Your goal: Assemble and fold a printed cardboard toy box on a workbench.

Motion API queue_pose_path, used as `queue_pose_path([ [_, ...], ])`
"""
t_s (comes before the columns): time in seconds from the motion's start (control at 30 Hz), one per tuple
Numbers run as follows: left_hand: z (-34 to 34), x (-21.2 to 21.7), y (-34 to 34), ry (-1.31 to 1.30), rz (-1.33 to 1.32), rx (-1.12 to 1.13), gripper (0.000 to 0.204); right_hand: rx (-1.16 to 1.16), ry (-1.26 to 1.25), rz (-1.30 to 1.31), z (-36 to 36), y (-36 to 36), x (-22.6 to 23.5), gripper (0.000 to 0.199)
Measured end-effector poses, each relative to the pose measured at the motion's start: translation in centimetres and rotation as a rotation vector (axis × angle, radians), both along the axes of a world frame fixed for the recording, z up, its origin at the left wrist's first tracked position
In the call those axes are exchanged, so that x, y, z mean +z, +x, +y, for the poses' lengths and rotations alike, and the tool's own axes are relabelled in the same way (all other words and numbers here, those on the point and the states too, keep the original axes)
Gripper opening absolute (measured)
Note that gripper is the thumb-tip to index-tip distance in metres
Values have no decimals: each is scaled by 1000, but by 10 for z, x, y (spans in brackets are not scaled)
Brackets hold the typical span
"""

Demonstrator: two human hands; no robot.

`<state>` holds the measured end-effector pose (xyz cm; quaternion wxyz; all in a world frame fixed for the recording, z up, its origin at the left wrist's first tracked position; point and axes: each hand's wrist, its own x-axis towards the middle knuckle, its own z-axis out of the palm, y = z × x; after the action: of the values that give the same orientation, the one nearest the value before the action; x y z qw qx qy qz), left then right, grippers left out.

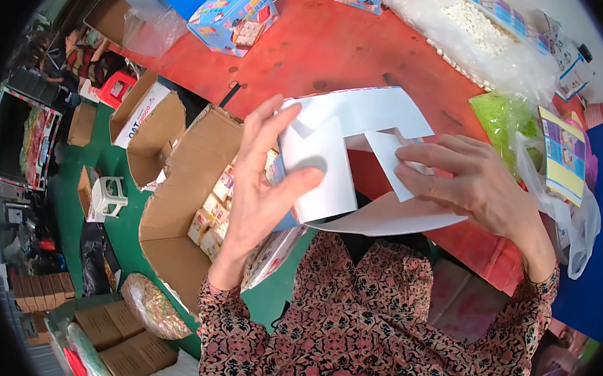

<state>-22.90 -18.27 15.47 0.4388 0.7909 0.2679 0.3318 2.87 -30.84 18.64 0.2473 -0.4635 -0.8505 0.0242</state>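
Before me is a partly folded carton [324,179], its plain white inner side facing up and a strip of its printed blue outside showing at the left. My left hand [256,184] holds the carton's left side, thumb pressed on the white panel and fingers raised along the far edge. With my right hand [468,176] I pinch a small white flap [386,162] at the carton's right. A wide flap [394,213] curves out on the side near me. Between the panels a gap shows the red table.
An open cardboard box [171,218] holding small packs stands at my left. Blue printed cartons [234,21] sit on the far part of the red table [306,55]. A clear bag of white pieces [476,29] and a green packet [496,118] lie right. A white stool [110,196] stands farther left.
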Motion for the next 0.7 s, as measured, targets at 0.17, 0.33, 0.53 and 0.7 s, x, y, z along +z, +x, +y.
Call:
queue_pose_path([
  [0.17, -5, -11, 14, -99, 14, 92, 93, 4, -67, -45, 1, -11, 4, 30],
  [0.33, -4, -13, 13, -172, 57, 124, 98, 53, -154, -29, 8, -19, 3, 31],
  [0.53, -6, -21, 9, -223, 21, 129, 98, 118, -384, 149, 18, -20, -1, 41],
  [0.7, -7, -17, 3, -64, 73, 88, 95, 152, -426, 76, 21, -26, 5, 40],
])
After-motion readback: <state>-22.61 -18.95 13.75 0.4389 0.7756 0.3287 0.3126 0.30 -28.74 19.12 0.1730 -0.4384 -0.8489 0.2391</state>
